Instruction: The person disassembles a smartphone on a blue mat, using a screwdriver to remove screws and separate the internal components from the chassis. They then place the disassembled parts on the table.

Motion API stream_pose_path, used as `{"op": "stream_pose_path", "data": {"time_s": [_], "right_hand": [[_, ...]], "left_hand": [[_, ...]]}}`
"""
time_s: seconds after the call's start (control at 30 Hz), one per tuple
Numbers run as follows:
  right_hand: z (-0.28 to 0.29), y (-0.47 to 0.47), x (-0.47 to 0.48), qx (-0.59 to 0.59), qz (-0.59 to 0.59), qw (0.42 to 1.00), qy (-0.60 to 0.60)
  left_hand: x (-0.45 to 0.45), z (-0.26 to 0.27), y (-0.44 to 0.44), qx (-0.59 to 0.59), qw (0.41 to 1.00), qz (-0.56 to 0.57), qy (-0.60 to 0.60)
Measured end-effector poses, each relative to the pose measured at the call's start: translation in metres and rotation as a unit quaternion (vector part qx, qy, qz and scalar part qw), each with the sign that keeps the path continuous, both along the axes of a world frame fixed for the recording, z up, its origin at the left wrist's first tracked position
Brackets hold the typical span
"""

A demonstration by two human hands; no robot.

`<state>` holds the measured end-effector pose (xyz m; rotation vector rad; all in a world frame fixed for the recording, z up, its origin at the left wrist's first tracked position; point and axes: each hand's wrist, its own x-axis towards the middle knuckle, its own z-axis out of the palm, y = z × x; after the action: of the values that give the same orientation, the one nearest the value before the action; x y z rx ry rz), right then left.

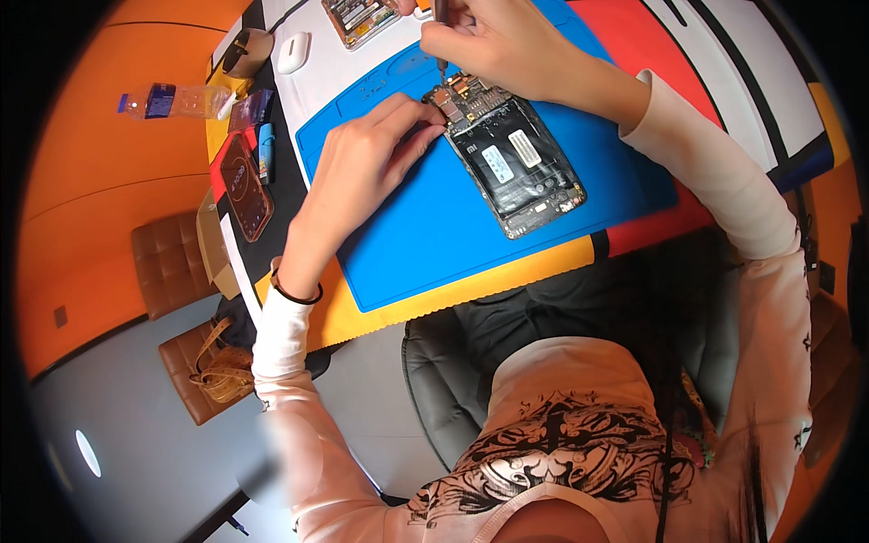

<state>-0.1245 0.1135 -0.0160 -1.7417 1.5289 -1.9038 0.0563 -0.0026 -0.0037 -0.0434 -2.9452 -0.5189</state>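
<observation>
An opened smartphone [514,156] lies on a blue work mat [421,237], its black battery, circuit board and Xiaomi mark exposed. My left hand [370,159] touches the upper left edge of the phone with thumb and fingertips, steadying it. In my right hand [485,44] is a slim dark screwdriver [442,41], held upright between the fingers, its tip at the top left of the circuit board. Whether the tip sits in a screw cannot be told.
Another opened device [360,20] lies beyond the mat. To the left are a white earbud case [293,53], a brown cup-like container [248,53], a plastic bottle [178,101], a blue lighter-like item [266,153] and a phone with a lit screen [246,188].
</observation>
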Motion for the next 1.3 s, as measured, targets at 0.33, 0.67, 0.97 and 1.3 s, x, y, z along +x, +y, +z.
{"op": "stream_pose_path", "data": {"time_s": [0.33, 0.67, 0.97, 1.3], "right_hand": [[-0.011, -0.008, -0.012, -0.049, -0.093, 0.992, 0.07], [-0.03, -0.018, -0.021, -0.021, -0.107, 0.993, -0.054], [-0.034, -0.019, -0.026, 0.012, -0.135, 0.977, -0.167], [-0.036, -0.019, -0.025, 0.011, -0.168, 0.976, -0.135]], "left_hand": [[-0.025, 0.036, 0.001, -0.161, 0.971, -0.073, -0.161], [-0.028, 0.038, -0.003, -0.192, 0.963, -0.058, -0.181], [-0.052, 0.027, -0.051, -0.043, 0.986, 0.065, -0.146], [-0.046, 0.021, -0.054, 0.005, 0.989, 0.086, -0.122]]}}
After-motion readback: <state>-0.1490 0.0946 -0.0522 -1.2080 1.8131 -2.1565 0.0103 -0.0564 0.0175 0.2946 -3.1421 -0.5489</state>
